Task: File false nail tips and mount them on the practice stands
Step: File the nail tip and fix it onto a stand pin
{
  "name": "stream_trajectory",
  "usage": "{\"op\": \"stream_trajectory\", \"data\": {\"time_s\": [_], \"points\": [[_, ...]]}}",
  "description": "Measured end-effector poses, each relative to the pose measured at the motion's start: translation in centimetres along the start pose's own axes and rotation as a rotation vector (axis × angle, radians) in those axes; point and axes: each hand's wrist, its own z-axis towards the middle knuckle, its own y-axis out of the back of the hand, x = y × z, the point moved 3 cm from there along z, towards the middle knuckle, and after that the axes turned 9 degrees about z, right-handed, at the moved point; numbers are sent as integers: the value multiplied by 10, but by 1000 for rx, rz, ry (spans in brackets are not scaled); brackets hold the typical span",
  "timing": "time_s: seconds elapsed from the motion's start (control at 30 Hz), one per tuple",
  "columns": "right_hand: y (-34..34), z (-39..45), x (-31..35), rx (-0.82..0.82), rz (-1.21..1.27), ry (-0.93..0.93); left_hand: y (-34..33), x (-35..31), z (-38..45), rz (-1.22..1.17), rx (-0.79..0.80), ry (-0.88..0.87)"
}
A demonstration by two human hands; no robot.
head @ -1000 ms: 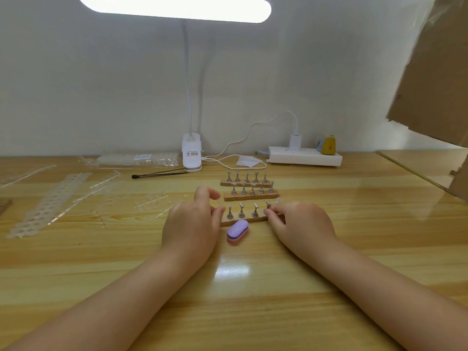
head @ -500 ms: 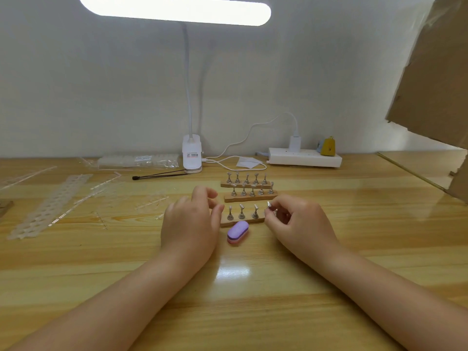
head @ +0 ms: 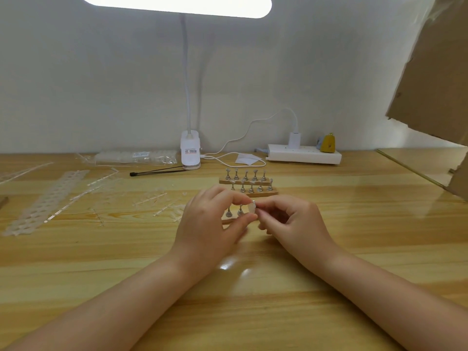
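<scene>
Three wooden strips of small metal practice stands lie mid-table: a back strip (head: 224,181), a middle strip (head: 264,194), and a near strip (head: 226,220) that my hands partly cover. My left hand (head: 210,229) pinches a clear false nail tip (head: 251,208) between thumb and forefinger, just above the near strip. My right hand (head: 291,224) meets it from the right, fingertips pinching a small stand peg that is mostly hidden. Two pegs (head: 228,212) of the near strip show between my hands. The purple file is hidden behind my left hand.
A clip lamp base (head: 190,155) and a white power strip (head: 304,153) stand at the back. A black-tipped tool (head: 157,172), a bag of tips (head: 136,157), clear plastic frames (head: 50,198) and loose tips (head: 174,211) lie to the left. Cardboard (head: 435,67) hangs at the right.
My right hand lifted a peg off the near strip's right end and moved left. My left hand rose and closed in, so both now meet above the strip, hiding the purple file.
</scene>
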Motion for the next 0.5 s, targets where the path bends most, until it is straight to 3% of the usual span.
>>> {"op": "stream_trajectory", "data": {"time_s": [0.5], "points": [[0, -1, 1, 31, -1, 48, 0, 2, 0, -48, 23, 38]]}}
